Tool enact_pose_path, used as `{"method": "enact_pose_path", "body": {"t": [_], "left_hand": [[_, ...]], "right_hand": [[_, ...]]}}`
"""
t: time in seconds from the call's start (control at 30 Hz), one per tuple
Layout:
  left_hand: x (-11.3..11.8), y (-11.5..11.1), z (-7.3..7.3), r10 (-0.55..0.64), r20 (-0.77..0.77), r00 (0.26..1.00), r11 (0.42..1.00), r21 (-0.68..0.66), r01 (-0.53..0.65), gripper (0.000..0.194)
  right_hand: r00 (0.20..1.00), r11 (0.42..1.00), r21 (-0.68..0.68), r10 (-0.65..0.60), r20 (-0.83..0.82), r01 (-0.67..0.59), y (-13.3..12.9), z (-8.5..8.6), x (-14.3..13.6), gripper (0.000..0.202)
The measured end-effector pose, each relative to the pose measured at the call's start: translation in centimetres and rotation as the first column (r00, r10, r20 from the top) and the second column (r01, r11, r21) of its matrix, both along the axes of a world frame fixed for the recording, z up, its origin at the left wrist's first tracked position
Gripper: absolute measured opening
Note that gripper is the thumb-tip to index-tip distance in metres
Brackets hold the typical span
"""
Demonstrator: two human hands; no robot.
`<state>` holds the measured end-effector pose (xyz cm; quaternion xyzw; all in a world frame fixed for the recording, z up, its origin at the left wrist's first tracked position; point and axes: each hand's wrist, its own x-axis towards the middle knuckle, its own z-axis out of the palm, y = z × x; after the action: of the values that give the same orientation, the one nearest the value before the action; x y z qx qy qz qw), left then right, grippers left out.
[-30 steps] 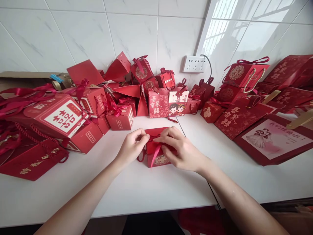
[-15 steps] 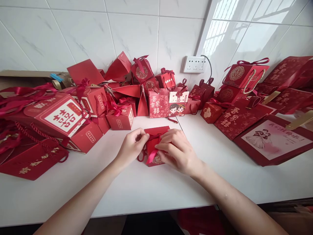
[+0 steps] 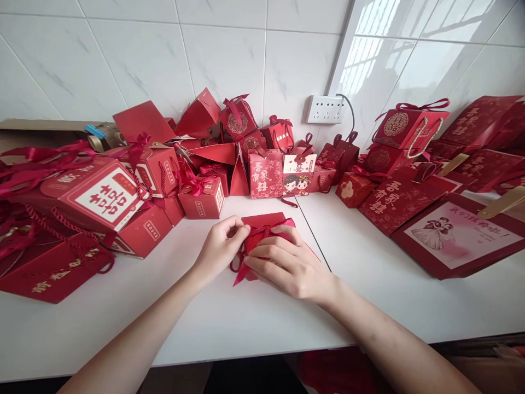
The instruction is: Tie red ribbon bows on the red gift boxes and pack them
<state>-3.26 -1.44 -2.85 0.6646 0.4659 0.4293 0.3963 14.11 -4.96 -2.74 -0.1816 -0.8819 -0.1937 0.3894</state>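
Note:
In front of me on the white table is a small red gift box (image 3: pixel 262 218), with a dark red ribbon (image 3: pixel 266 230) tied in a bow on it. My left hand (image 3: pixel 221 243) pinches the ribbon at the bow's left side. My right hand (image 3: pixel 291 265) lies across the front of the box, fingers curled over the ribbon, their tips mostly hidden. A ribbon tail pokes out below those fingers, and a loop shows behind them. At the box's left side hangs a twisted cord handle (image 3: pixel 234 264). The right hand covers most of the box's front.
Red gift boxes (image 3: pixel 200 200) with ribbons are piled at the left and along the tiled wall. Further boxes (image 3: pixel 396 202) stand at the right. Behind the table a white power socket (image 3: pixel 325 109) with a cable is on the wall. The table's front edge runs below my forearms.
My right hand has come down and forward over the box front, covering its gold emblem. The ribbon tail now points down-left, and a loop spreads to the right. My left hand stays in place.

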Motion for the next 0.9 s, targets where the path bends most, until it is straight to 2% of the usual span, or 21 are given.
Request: {"method": "enact_pose_path", "body": {"t": [0.13,0.33,0.4,0.47,0.5,0.57,0.6,0.63,0.7,0.77,0.8,0.9], "left_hand": [[0.0,0.0,0.0,0.008,0.002,1.000,1.000,-0.017,-0.008,0.029],[0.1,-0.1,-0.1,0.009,0.057,0.998,0.998,-0.063,-0.005,0.033],[0.1,-0.1,-0.1,0.011,0.065,0.998,0.998,-0.065,-0.007,0.033],[0.0,0.0,-0.1,-0.001,0.069,0.998,0.997,-0.080,0.006,0.032],[0.0,0.0,-0.1,-0.005,0.067,0.998,0.996,-0.086,0.011,0.032],[0.0,0.0,-0.1,-0.007,0.054,0.999,0.996,-0.083,0.011,0.033],[0.0,0.1,-0.1,-0.003,0.045,0.999,0.997,-0.073,0.006,0.033],[0.0,0.1,-0.1,0.000,0.039,0.999,0.998,-0.062,0.003,0.033],[0.0,0.1,-0.1,-0.013,0.040,0.999,0.998,-0.058,0.015,0.034],[0.0,0.0,0.0,0.001,0.038,0.999,0.999,-0.041,0.000,0.034],[-0.1,-0.1,0.0,0.033,0.029,0.999,0.999,-0.007,-0.033,0.032],[0.0,-0.7,0.3,0.137,-0.020,0.990,0.970,0.205,-0.130,0.027]], "right_hand": [[0.999,1.000,0.010,0.023,-0.041,-0.023,-0.1,0.1,0.2,0.015],[0.991,0.992,-0.008,0.122,-0.044,-0.123,-0.1,0.0,-0.1,0.015],[0.973,0.977,-0.054,0.197,-0.118,-0.205,-0.1,0.1,-0.1,0.017],[0.934,0.957,-0.111,0.229,-0.274,-0.267,0.0,0.3,0.4,0.018],[0.909,0.957,-0.151,0.177,-0.378,-0.249,0.2,0.5,0.8,0.017],[0.832,0.946,-0.305,-0.080,-0.549,-0.111,0.7,0.9,1.8,0.019],[0.783,0.906,-0.422,-0.245,-0.572,-0.025,1.1,1.1,2.3,0.022],[0.742,0.836,-0.546,-0.395,-0.542,0.046,1.5,1.3,2.7,0.025],[0.731,0.656,-0.745,-0.566,-0.382,0.119,2.3,1.4,3.4,0.033],[0.769,0.517,-0.846,-0.591,-0.244,0.129,2.8,1.5,3.6,0.039],[0.785,0.479,-0.870,-0.581,-0.215,0.116,2.9,1.5,3.6,0.041],[0.818,0.444,-0.894,-0.536,-0.207,0.065,2.8,1.5,3.2,0.041]]}}
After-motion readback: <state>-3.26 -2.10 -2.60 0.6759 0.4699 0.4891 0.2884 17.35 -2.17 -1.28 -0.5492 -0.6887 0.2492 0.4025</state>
